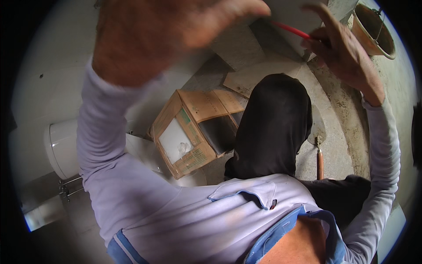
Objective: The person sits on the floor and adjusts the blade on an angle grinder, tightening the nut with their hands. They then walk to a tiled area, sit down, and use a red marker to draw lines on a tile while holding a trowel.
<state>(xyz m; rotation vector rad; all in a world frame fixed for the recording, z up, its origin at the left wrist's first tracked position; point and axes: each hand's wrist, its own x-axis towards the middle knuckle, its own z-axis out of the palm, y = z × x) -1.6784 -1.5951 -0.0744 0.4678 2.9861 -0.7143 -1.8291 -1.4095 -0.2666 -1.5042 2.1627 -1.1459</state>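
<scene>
My left hand (pixel 149 35) is raised at the top left, large and blurred. Its thumb stretches to the right, while the top edge cuts off the other fingers; nothing shows in its grip. At the upper right, my right hand (pixel 345 57) has its thumb side closed on a slim red pencil-like stick (pixel 292 30), with one finger lifted away. The stick points left toward my left thumb, its far end close to the thumb tip. Below my right hand, a trowel with a wooden handle (pixel 319 165) lies on the floor beside my bent knee (pixel 277 119).
A torn cardboard box (pixel 204 105) holding white and dark pieces stands left of my knee. Behind it are a flat board or tile (pixel 237 48) and a pale wall. A mortar-stained bucket (pixel 358 22) sits at the far upper right. White toilet-like ceramic (pixel 66 145) is at left.
</scene>
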